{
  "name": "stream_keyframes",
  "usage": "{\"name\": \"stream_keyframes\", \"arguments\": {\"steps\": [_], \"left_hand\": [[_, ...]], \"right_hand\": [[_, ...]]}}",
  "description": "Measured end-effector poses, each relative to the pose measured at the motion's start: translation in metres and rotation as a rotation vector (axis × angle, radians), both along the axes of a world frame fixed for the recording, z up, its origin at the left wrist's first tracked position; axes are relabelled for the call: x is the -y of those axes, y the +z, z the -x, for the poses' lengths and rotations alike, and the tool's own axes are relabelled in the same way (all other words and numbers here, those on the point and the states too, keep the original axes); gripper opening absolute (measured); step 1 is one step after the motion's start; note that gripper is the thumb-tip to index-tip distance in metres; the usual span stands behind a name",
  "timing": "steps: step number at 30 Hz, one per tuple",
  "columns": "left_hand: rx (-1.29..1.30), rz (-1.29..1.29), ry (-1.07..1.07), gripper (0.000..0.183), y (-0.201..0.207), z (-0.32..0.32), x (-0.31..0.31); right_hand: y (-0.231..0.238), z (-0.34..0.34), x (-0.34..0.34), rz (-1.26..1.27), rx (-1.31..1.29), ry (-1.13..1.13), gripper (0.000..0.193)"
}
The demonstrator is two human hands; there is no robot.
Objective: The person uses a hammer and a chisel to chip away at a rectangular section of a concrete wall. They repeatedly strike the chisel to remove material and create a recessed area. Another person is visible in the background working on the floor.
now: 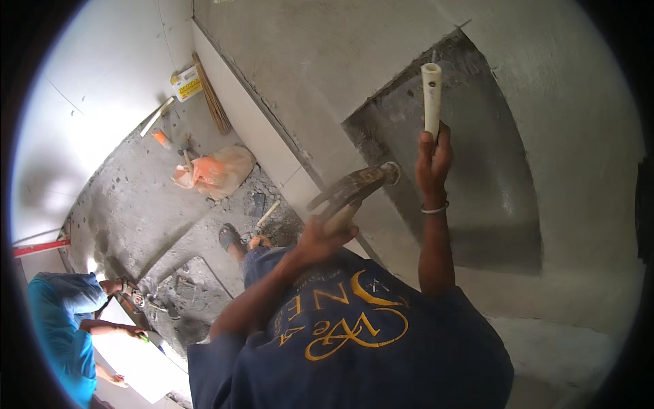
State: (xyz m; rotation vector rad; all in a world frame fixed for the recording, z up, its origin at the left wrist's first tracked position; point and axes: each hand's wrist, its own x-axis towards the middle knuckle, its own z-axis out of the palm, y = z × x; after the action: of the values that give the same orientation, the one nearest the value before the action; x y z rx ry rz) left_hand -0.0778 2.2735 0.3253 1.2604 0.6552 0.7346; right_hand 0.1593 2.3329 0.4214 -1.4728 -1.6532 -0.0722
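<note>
My left hand (325, 240) is closed round the handle of a claw hammer (357, 189), close below its worn metal head. The hammer's round face points to the right, its claw to the left. My right hand (434, 160), with a light bracelet at the wrist, grips the lower end of a short white plastic pipe (432, 95). The pipe stands nearly upright, and its open end and a small dark hole near the top show. Hammer and pipe are apart. Behind my right hand lies a dark, straight-edged patch (484, 170) in the grey plaster.
A clear and orange plastic bag (221, 170) lies on the rubble-strewn floor (129, 211). Near the low ledge (252, 126) are a bundle of thin sticks (211, 95) and a yellow-and-white container (185, 83). At lower left, a person in teal (61, 341) works over a white panel (139, 365).
</note>
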Motion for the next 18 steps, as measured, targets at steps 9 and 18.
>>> {"name": "stream_keyframes", "arguments": {"steps": [9, 18], "left_hand": [[0.054, -0.418, 0.225, 0.029, 0.011, -0.014, -0.035], [0.191, -0.678, 0.343, 0.034, 0.035, -0.045, -0.068]], "right_hand": [[-0.013, 0.002, -0.04, -0.136, -0.18, -0.051, 0.06], [-0.005, -0.005, -0.058, -0.193, -0.125, -0.045, 0.044]]}}
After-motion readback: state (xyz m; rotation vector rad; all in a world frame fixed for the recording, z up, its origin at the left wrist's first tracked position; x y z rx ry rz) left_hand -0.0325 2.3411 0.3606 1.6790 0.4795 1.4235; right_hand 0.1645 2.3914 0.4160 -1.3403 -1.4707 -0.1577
